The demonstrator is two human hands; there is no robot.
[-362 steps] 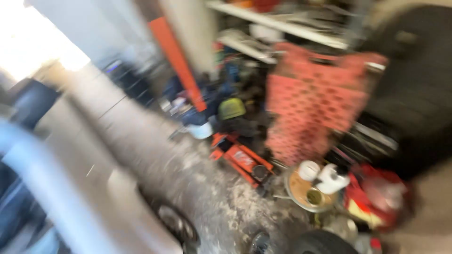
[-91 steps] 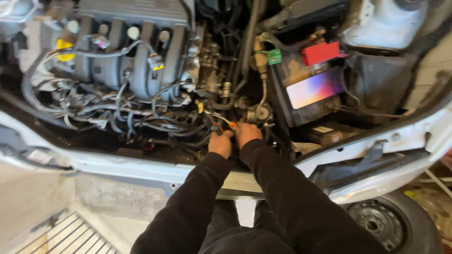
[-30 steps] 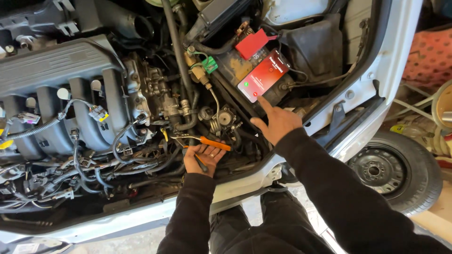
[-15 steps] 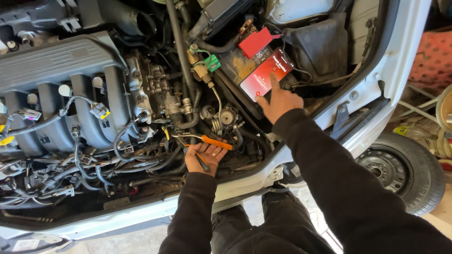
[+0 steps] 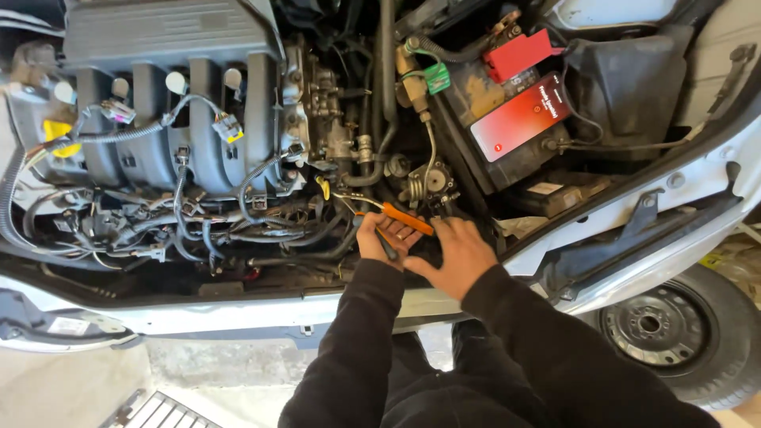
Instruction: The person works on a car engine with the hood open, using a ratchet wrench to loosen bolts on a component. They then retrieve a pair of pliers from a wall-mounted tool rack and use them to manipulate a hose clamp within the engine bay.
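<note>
I lean over an open car engine bay. My left hand point(image 5: 383, 237) grips orange-handled pliers point(image 5: 400, 217), whose metal jaws reach left toward a small yellow clip point(image 5: 323, 187) among the hoses. My right hand point(image 5: 457, 254) hovers just right of the pliers, fingers spread, holding nothing, close to a round metal fitting point(image 5: 432, 184). Both arms wear black sleeves.
The grey intake manifold point(image 5: 170, 95) with wiring fills the upper left. A battery point(image 5: 507, 119) with a red cover sits upper right, a phone with a red screen point(image 5: 519, 117) lying on it. The white car front edge point(image 5: 238, 313) runs below. A wheel point(image 5: 662, 329) stands at right.
My right hand has come down from the phone on the battery to beside the pliers. The view shifted, and my left hand still holds the pliers in the same spot.
</note>
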